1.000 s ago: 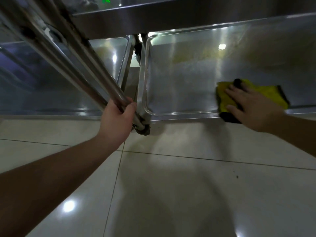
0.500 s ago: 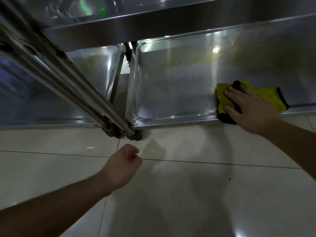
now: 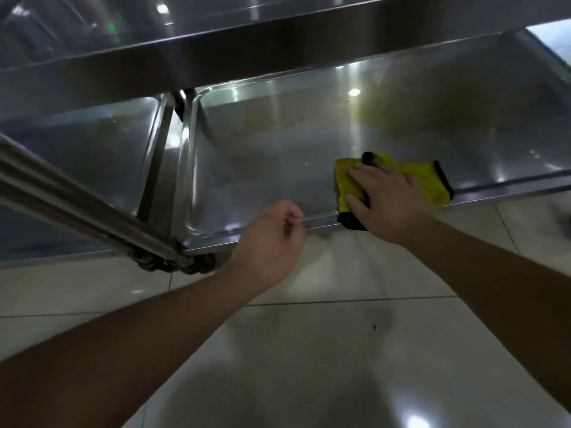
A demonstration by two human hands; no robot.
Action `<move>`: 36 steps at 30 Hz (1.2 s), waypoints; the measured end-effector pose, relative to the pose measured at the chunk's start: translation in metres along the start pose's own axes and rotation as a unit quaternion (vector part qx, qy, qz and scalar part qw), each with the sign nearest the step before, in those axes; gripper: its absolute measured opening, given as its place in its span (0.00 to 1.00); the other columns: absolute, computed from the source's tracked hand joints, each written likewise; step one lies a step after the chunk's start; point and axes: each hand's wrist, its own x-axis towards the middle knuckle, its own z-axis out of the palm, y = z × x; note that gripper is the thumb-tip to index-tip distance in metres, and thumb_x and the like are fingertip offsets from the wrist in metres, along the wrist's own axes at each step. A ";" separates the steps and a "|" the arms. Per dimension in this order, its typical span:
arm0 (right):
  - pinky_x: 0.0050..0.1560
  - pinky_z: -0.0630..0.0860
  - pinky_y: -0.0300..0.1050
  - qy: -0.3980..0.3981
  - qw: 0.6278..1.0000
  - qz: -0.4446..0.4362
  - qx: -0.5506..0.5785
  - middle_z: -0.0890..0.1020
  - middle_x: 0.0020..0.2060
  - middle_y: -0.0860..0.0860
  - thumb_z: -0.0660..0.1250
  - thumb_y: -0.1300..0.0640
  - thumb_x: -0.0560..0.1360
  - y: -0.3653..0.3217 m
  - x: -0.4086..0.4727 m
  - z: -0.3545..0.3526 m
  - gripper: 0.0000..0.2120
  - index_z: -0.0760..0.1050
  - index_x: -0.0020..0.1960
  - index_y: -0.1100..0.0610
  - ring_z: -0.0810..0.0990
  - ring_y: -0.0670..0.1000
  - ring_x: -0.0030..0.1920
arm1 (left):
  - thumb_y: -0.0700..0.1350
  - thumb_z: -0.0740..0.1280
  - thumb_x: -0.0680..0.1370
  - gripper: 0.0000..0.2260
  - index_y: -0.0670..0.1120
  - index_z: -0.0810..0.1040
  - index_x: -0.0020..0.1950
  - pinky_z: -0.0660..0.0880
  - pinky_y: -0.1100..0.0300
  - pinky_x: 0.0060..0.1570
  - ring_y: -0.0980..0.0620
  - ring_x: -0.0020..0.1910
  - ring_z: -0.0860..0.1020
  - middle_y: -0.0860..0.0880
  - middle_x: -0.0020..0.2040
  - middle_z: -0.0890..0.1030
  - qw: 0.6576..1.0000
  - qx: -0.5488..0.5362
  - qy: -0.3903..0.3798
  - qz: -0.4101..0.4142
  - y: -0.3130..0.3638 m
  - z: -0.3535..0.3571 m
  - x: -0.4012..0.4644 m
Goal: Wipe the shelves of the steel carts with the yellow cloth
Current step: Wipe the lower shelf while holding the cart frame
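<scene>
A yellow cloth (image 3: pixel 429 180) with black edging lies on the bottom shelf (image 3: pixel 272 168) of the right steel cart, at the shelf's front rim. My right hand (image 3: pixel 389 202) presses flat on the cloth with straight, spread fingers. My left hand (image 3: pixel 268 245) hovers in front of the shelf's front rim with its fingers curled and nothing in it. A second cart's bottom shelf (image 3: pixel 80 159) sits to the left.
Two steel upright posts (image 3: pixel 77 205) slant across the left side down to castors (image 3: pixel 173 264). An upper steel shelf (image 3: pixel 216 57) overhangs the bottom one. Pale glossy floor tiles (image 3: pixel 309 350) fill the foreground.
My left hand has let go of the cart post and moved right, up to the shelf's front rim. My right hand and the cloth have stayed near the front rim.
</scene>
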 end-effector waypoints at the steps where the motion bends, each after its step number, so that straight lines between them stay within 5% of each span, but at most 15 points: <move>1: 0.78 0.56 0.61 0.003 1.000 -0.001 -0.002 0.61 0.81 0.42 0.50 0.35 0.81 0.000 -0.001 0.000 0.30 0.61 0.81 0.43 0.54 0.50 0.82 | 0.44 0.64 0.81 0.04 0.52 0.77 0.54 0.71 0.60 0.46 0.54 0.43 0.77 0.54 0.44 0.79 1.000 0.005 0.024 0.012 0.004 0.008 0.010; 5: 0.80 0.52 0.61 -0.014 1.000 -0.019 -0.012 0.56 0.83 0.41 0.49 0.34 0.82 0.003 0.000 -0.002 0.31 0.56 0.83 0.43 0.50 0.50 0.83 | 0.51 0.60 0.80 0.15 0.47 0.78 0.63 0.73 0.50 0.61 0.45 0.59 0.76 0.47 0.59 0.79 0.991 0.105 0.065 0.059 0.022 0.032 0.041; 13: 0.82 0.48 0.57 -0.037 0.998 -0.045 -0.001 0.54 0.83 0.38 0.50 0.34 0.83 0.051 -0.003 -0.016 0.30 0.54 0.83 0.41 0.46 0.46 0.83 | 0.50 0.57 0.82 0.19 0.43 0.76 0.68 0.69 0.48 0.65 0.40 0.64 0.75 0.41 0.64 0.77 0.981 0.161 0.083 0.076 0.052 0.067 0.088; 20: 0.81 0.50 0.59 -0.037 0.997 0.067 -0.013 0.54 0.83 0.39 0.52 0.34 0.83 0.170 -0.012 -0.046 0.31 0.53 0.83 0.41 0.47 0.47 0.83 | 0.60 0.53 0.81 0.29 0.51 0.68 0.79 0.65 0.45 0.75 0.42 0.77 0.67 0.45 0.80 0.67 0.961 0.258 -0.004 0.099 0.039 0.088 0.094; 28: 0.80 0.51 0.66 -0.013 0.950 0.313 0.010 0.53 0.84 0.48 0.41 0.27 0.73 0.308 -0.002 -0.063 0.46 0.52 0.84 0.49 0.48 0.56 0.83 | 0.60 0.53 0.83 0.28 0.51 0.64 0.81 0.62 0.44 0.78 0.45 0.81 0.62 0.47 0.82 0.65 0.957 0.273 0.003 0.100 0.040 0.093 0.091; 32: 0.79 0.48 0.67 -0.007 0.949 0.314 0.021 0.52 0.84 0.48 0.48 0.37 0.83 0.264 0.022 -0.059 0.34 0.51 0.85 0.50 0.47 0.59 0.83 | 0.61 0.53 0.83 0.28 0.51 0.64 0.82 0.59 0.47 0.79 0.48 0.82 0.59 0.48 0.82 0.64 0.956 0.276 0.003 0.096 0.040 0.094 0.092; 36: 0.77 0.59 0.64 0.007 0.991 0.129 0.015 0.59 0.83 0.49 0.46 0.37 0.80 0.162 0.050 -0.046 0.35 0.58 0.83 0.51 0.55 0.59 0.82 | 0.60 0.54 0.83 0.28 0.50 0.65 0.81 0.59 0.48 0.79 0.49 0.82 0.59 0.48 0.82 0.65 0.957 0.274 0.005 0.097 0.042 0.094 0.093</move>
